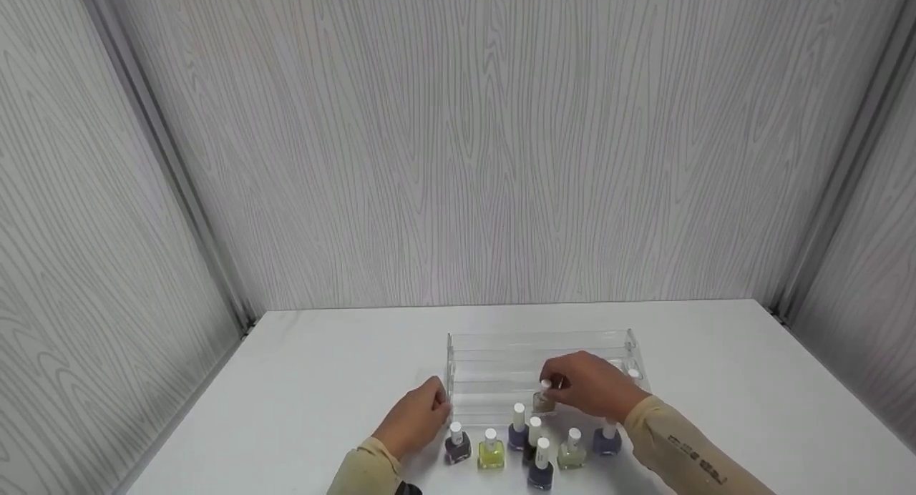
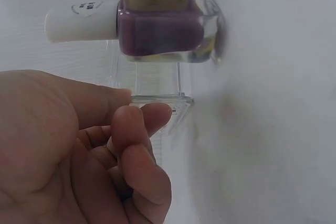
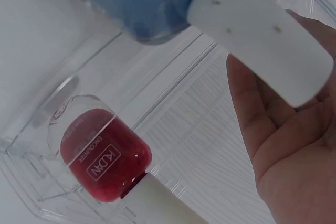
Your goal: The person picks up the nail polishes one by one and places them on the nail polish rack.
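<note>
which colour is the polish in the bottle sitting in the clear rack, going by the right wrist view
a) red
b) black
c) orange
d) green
a: in the right wrist view the bottle lying within the clear acrylic rack holds deep red polish, with a white label printed on its glass.

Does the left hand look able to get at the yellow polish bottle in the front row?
Probably yes. The left hand rests on the table beside the purple bottle, and the yellow bottle stands just beyond it, its cap uncovered from above.
</note>
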